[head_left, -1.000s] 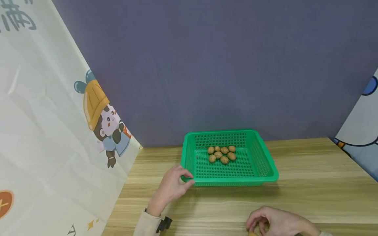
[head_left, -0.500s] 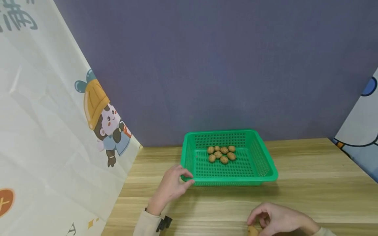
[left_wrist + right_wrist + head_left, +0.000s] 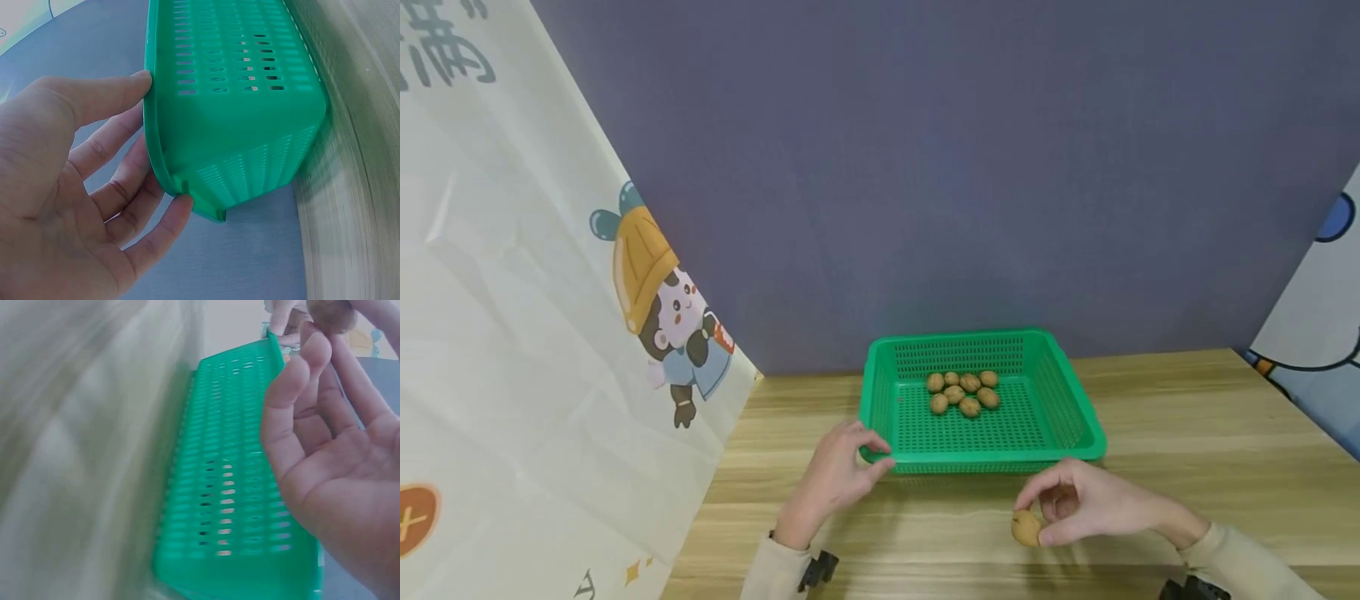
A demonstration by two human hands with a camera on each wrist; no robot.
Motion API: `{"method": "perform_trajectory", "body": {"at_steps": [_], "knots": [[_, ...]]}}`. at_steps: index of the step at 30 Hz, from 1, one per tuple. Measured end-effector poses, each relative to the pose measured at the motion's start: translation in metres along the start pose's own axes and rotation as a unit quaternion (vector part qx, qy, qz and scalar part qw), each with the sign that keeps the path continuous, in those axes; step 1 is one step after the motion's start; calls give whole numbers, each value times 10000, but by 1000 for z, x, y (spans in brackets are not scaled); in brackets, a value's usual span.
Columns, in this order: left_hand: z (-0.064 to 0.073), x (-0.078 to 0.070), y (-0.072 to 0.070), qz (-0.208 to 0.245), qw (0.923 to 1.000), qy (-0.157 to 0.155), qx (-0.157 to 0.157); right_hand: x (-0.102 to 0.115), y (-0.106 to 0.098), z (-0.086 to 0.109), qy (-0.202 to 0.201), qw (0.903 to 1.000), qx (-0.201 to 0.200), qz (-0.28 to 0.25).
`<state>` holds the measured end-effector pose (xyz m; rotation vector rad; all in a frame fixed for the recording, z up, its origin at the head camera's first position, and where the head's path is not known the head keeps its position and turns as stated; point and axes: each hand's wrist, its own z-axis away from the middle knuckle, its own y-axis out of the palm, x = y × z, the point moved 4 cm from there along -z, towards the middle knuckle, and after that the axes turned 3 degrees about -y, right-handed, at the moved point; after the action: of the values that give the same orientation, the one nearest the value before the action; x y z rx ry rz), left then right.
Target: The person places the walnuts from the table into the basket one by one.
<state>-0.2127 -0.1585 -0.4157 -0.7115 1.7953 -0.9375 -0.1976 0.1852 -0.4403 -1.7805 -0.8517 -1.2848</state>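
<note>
A green plastic basket (image 3: 1000,457) stands on the table, with several walnuts (image 3: 970,382) grouped on its slotted floor. At its near left corner my left hand (image 3: 835,471) pinches the rim; the left wrist view shows the thumb (image 3: 119,94) on the near side of the rim and fingers behind it. My right hand (image 3: 1093,504) pinches a walnut (image 3: 1026,527) between thumb and fingertips, in front of the basket's near right side. In the right wrist view that walnut (image 3: 333,314) shows at the top edge, with the other fingers curled below it.
The wood-grain table (image 3: 1187,433) runs back to a dark grey-blue panel (image 3: 940,167). A white sheet with cartoon prints (image 3: 512,333) hangs on the left, and another printed sheet (image 3: 1322,317) on the right.
My right hand has moved from the bottom edge up toward the basket, bringing the walnut fully into view. The left hand and the basket have stayed in place.
</note>
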Motion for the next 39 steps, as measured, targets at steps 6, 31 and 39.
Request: {"method": "perform_trajectory", "body": {"at_steps": [6, 31, 39], "knots": [[0, 0, 1, 26, 10000, -57, 48, 20, -13, -16, 262, 9996, 99, -80], [-1, 1, 3, 22, 10000, 78, -30, 19, -90, -68, 1478, 9621, -1455, 1772], [-2, 1, 2, 48, 10000, 35, -9, 5, -111, -96, 1738, 9537, -1517, 1931]]}}
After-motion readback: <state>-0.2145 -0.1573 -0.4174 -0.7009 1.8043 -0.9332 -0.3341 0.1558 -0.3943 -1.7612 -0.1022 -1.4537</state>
